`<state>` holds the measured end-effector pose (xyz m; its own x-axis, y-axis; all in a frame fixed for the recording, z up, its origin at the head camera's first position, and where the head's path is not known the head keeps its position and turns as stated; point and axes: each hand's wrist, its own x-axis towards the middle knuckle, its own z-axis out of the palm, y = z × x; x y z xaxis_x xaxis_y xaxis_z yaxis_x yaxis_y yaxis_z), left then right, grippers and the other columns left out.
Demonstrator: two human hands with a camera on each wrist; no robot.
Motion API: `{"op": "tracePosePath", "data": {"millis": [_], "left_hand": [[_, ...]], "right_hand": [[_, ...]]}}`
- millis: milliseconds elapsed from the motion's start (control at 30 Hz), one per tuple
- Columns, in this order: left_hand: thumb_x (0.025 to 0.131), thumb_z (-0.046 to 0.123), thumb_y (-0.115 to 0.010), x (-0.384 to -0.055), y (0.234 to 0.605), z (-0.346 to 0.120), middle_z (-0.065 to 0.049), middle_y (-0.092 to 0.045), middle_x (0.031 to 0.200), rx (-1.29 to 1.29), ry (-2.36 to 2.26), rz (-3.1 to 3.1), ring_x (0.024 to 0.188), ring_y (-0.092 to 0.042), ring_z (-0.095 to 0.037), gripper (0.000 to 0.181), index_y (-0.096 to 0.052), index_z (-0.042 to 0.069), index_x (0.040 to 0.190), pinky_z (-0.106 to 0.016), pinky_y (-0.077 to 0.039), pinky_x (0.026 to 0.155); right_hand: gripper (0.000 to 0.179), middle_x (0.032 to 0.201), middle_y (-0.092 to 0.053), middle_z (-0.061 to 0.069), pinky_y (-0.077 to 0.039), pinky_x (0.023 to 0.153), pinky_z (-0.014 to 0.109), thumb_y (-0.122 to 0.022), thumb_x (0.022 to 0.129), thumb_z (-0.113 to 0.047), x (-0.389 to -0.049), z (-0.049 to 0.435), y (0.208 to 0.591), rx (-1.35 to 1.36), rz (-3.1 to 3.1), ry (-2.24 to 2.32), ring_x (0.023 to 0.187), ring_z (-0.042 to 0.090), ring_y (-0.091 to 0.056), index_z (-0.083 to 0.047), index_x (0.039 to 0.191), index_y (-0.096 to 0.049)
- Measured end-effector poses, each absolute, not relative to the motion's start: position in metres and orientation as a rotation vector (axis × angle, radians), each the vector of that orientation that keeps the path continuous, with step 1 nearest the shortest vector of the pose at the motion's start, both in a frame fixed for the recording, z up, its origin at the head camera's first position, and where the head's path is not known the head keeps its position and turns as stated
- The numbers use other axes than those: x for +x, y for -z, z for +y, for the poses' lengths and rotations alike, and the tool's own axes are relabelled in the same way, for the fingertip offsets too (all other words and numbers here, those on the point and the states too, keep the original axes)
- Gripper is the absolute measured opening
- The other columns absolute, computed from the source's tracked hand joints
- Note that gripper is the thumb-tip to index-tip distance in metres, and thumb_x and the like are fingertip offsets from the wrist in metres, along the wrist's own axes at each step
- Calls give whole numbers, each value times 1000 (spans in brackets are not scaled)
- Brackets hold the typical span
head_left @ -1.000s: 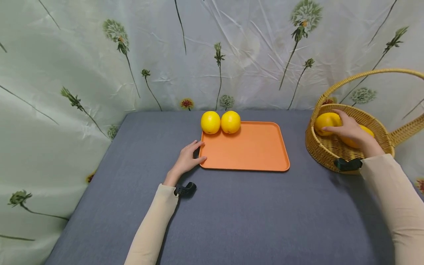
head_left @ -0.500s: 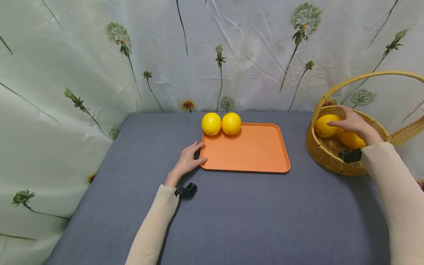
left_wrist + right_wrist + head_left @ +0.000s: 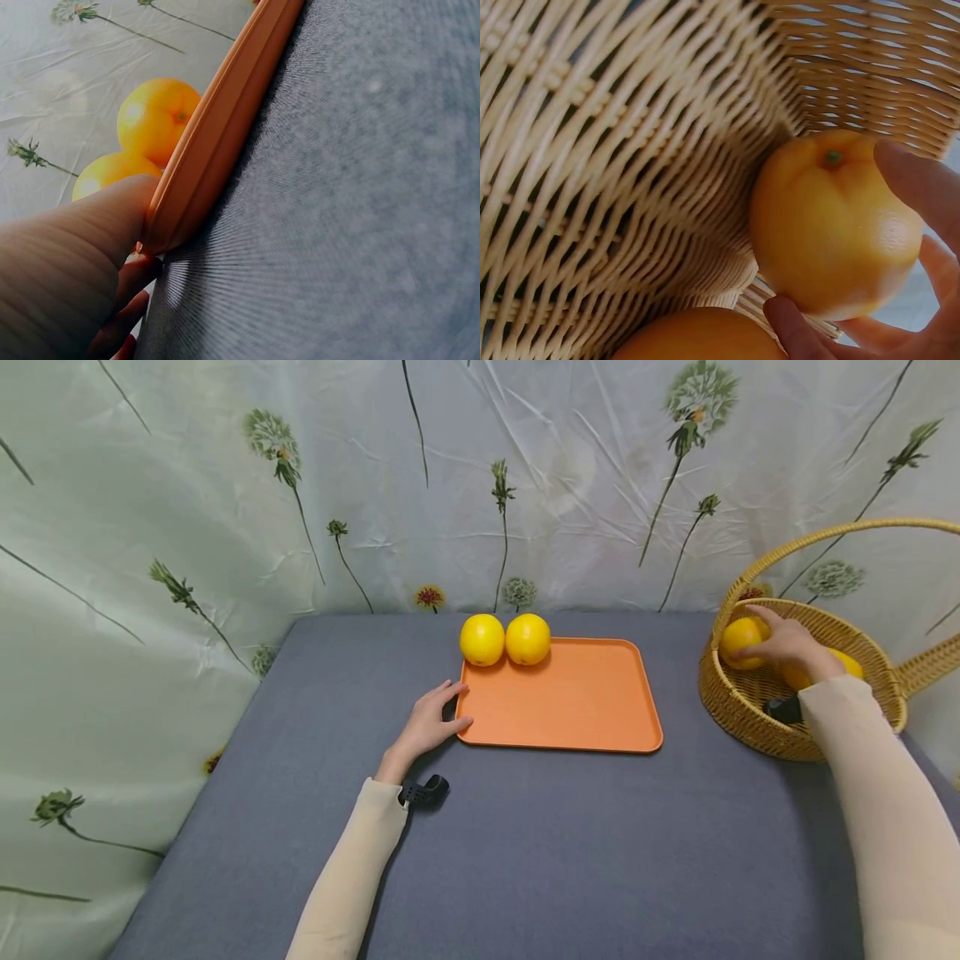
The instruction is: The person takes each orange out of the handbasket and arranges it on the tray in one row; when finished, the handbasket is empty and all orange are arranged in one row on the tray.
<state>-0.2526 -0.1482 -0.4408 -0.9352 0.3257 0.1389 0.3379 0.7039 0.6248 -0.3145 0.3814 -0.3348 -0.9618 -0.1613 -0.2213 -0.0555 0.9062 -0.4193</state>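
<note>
Now in the wicker basket (image 3: 738, 727): I see the right hand (image 3: 786, 643) inside, over the fruit; the basket stands at the right side of the desk (image 3: 585, 843), its tall handle rising above.
Held orange (image 3: 829, 225): it sits in the left part of the basket, close to the woven wall, and my right wrist view shows its small green stem spot.
Right grip: thumb and fingers are curved around this orange and pinch it from opposite sides.
Second orange (image 3: 851, 662): it lies also in the basket, to the right of the held one, and the right hand partly covers it for me.
Left grip: the left hand (image 3: 427, 720) has its thumb and fingers spread apart, touching the left rim of the orange-coloured tray (image 3: 570, 702); how firmly, I cannot tell.
Tray fruit: on the far left part I count two, the left orange (image 3: 482, 640) at the corner and the right orange (image 3: 528, 639) just beside it.
Backdrop: behind the desk I see a pale curtain (image 3: 585, 477) with printed flowers.
</note>
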Motion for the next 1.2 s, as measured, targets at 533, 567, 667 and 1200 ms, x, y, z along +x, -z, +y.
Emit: {"op": "tracePosePath", "data": {"millis": [533,567,667,1200], "left_hand": [[86,28,-66,-253,443,-149,-15,-45,145,-581,1063,-2884,141,-32,-34,61,-45,6,139,-55,-27,113],[86,28,-66,-253,443,-149,-15,-45,145,-579,1066,-2886,141,-32,-34,61,-45,6,139,-55,-27,113],[86,28,-66,-252,443,-149,-15,-45,145,-578,1066,-2886,141,-31,-34,61,-45,6,139,-55,-27,113],[86,28,-66,-254,443,-149,-14,-45,145,-581,1080,-2884,141,-31,-34,60,-46,7,138,-54,-27,113]], "right_hand": [[79,120,-34,51,-24,93,64,-66,80,-20,-320,384,347,-183,2959,505,114,63,-24,6,143,-26],[78,121,-35,51,-25,93,63,-67,79,-20,-319,384,347,-183,2964,509,114,63,-25,6,142,-28],[78,122,-37,50,-27,92,63,-68,77,-20,-317,384,346,-182,2981,533,112,61,-31,6,140,-32],[85,132,-35,44,-32,92,64,-71,78,-32,-307,388,319,-168,2962,483,116,58,-35,0,145,-28]]}}
